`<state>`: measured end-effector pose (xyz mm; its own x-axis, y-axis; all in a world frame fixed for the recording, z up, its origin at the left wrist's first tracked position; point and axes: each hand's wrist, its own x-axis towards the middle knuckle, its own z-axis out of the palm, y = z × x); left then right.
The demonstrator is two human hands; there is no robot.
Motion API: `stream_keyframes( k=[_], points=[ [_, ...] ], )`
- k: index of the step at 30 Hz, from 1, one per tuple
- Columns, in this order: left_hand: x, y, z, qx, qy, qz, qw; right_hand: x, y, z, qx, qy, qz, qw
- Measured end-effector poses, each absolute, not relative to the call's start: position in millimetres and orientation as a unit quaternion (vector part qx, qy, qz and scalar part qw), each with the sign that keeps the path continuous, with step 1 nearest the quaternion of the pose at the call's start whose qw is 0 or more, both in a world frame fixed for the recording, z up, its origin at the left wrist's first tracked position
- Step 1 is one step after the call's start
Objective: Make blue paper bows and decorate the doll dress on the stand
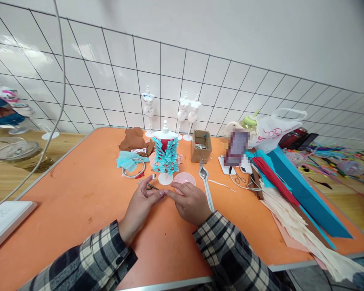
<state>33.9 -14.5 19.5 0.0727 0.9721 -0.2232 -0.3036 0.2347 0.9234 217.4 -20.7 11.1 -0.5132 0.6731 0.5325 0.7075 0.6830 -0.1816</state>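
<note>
My left hand [141,208] and my right hand [192,202] meet over the orange table [103,194], their thumbs and forefingers pinched together at the tips. Whatever lies between the fingertips is too small to make out. Something white is wrapped on or stuck to a left fingertip, and a dark slim tool [152,186] shows beside that hand. Just beyond the fingers stands a small white mannequin [165,131] in a dark red bodice with turquoise ruffled pieces [166,163]. A pink dish [186,176] sits partly hidden behind my right hand.
White mannequins [148,107] line the tiled wall. A cardboard box [201,151], silver tongs-like tool [206,186], scissors [239,178] and phone [238,147] lie rightward, before fabric strips [291,210]. Brown cloth [135,139] and a ring [133,174] lie left; a cable [62,60] hangs.
</note>
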Motion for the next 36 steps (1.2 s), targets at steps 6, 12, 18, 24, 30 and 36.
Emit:
stream_keyframes(
  k=[6,12,18,24,30,36],
  points=[
    [32.3,-12.7,17.4,0.357,0.449,0.511,0.641,216.7,-20.0,7.2,-0.405,-0.863,-0.002,0.303],
    [33.6,-13.0,19.5,0.356,0.447,0.518,0.636,216.1,-18.2,-1.3,-0.415,-0.839,0.068,0.345],
    [35.0,-14.5,22.7,0.358,0.450,0.516,0.635,213.5,-16.0,-6.7,-0.403,-0.818,0.118,0.392],
    [34.4,-13.9,21.0,0.369,0.443,0.513,0.636,211.3,-19.0,0.2,-0.397,-0.793,0.169,0.431],
    [35.2,-14.1,22.2,0.391,0.459,0.503,0.619,212.6,-21.7,6.3,-0.413,-0.745,0.227,0.472],
    [37.4,-15.9,20.5,0.415,0.476,0.478,0.610,214.9,-21.0,7.6,-0.430,-0.714,0.236,0.499]
  ],
)
